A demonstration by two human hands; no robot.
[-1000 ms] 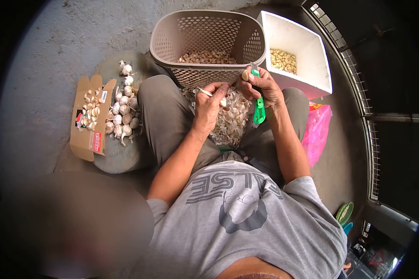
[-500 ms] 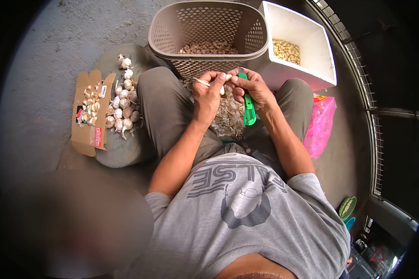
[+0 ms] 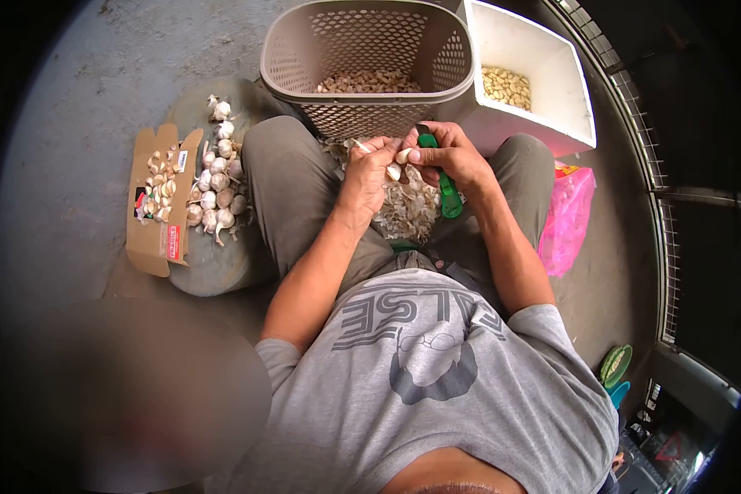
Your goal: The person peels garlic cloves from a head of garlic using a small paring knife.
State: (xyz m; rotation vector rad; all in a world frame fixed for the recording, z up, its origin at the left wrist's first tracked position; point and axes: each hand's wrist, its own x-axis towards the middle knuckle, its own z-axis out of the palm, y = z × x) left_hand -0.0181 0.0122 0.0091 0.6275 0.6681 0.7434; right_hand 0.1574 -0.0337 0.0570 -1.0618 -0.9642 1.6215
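Note:
My left hand (image 3: 365,179) is closed on garlic cloves, with a white clove (image 3: 393,171) showing below its fingertips. A pale stem-like piece (image 3: 360,146) sticks out past its knuckles. Another clove (image 3: 404,155) lies between the fingertips of both hands. Wrapped around a green utility knife (image 3: 450,198), my right hand (image 3: 461,158) has its thumb near that clove. The knife's dark tip points up and away from me. Beneath the hands, between my knees, is a pile of papery garlic skins (image 3: 409,210).
Ahead stand a brown basket (image 3: 369,100) of unpeeled cloves and a white foam box (image 3: 543,82) of peeled ones. Garlic bulbs (image 3: 220,180) and a cardboard box (image 3: 148,239) with cloves rest on a round surface at left. A pink bag (image 3: 566,222) lies at right.
The fingertips and the clove between them have shifted slightly toward me. The knife has turned a little, its handle end now farther right.

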